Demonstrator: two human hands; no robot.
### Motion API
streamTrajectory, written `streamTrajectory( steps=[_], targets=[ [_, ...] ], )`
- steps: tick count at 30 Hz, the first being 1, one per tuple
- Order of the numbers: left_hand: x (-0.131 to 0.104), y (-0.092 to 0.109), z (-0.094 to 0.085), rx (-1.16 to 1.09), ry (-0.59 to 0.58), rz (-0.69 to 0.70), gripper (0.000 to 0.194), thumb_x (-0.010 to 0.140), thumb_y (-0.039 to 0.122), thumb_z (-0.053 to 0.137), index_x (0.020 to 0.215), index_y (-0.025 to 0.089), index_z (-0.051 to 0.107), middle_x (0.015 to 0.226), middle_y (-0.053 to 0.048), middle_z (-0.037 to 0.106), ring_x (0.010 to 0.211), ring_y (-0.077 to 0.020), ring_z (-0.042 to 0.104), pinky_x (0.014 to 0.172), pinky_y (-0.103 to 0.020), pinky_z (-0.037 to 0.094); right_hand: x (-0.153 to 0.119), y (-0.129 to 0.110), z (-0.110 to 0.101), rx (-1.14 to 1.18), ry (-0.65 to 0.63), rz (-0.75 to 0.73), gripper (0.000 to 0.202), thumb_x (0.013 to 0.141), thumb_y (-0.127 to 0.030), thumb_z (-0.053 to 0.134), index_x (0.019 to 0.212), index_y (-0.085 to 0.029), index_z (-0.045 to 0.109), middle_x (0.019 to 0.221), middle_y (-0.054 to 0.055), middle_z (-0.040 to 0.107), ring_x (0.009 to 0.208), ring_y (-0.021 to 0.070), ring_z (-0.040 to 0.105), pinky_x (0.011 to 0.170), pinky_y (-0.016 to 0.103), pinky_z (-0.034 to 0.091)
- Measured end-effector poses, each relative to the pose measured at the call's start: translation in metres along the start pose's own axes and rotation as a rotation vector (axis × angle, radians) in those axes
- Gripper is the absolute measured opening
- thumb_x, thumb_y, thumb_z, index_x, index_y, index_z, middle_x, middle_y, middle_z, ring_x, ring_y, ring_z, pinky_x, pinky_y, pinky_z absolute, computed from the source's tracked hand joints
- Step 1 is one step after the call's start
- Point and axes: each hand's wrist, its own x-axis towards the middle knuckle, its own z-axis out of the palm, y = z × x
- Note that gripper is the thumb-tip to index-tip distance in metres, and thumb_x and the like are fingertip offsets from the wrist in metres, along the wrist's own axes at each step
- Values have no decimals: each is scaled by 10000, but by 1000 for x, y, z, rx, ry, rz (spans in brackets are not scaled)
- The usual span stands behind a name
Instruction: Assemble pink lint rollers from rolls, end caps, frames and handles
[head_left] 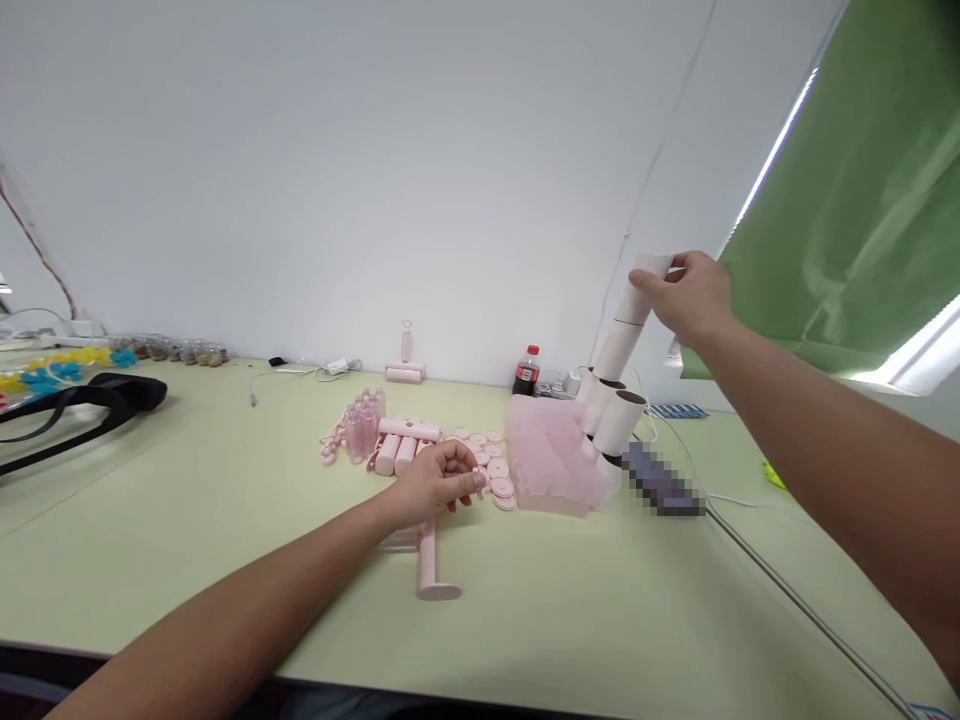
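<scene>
Right hand: the hand (pixel 694 295), right of centre in the upper half of the frame, grips the top white roll (pixel 636 303) between thumb and fingers.
White rolls: others (pixel 619 420) stand below, the column leaning.
Left hand: the left hand (pixel 431 488), at the frame's centre, has bent fingers beside pink discs (pixel 497 468); whether it pinches one cannot be told.
Pink handle piece: it (pixel 427 560) lies on the counter (pixel 562 620), lower centre.
Translucent pink covers: they (pixel 551 450) sit right of the discs.
Bottle: it (pixel 526 372) stands near the wall, right of centre.
</scene>
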Motion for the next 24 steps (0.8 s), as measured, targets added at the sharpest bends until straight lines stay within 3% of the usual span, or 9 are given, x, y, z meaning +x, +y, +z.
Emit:
streamTrajectory(
  steps=[13,24],
  targets=[
    [1,-5,-3,49,-4,-13,446,730,551,754,870,178,553,722,-13,659,619,-123,609,509,-215,446,-7,0,-1,5,-25,38,557,726,-375,769,1188,-144,560,1055,140,613,776,181,516,646,368,396],
    [0,-1,0,51,-7,-29,454,717,547,760,865,172,552,736,-22,658,611,-119,599,508,-217,439,-7,3,2,-2,-19,-19,493,726,-355,759,1135,-165,559,974,94,611,754,173,519,689,372,410]
  ],
)
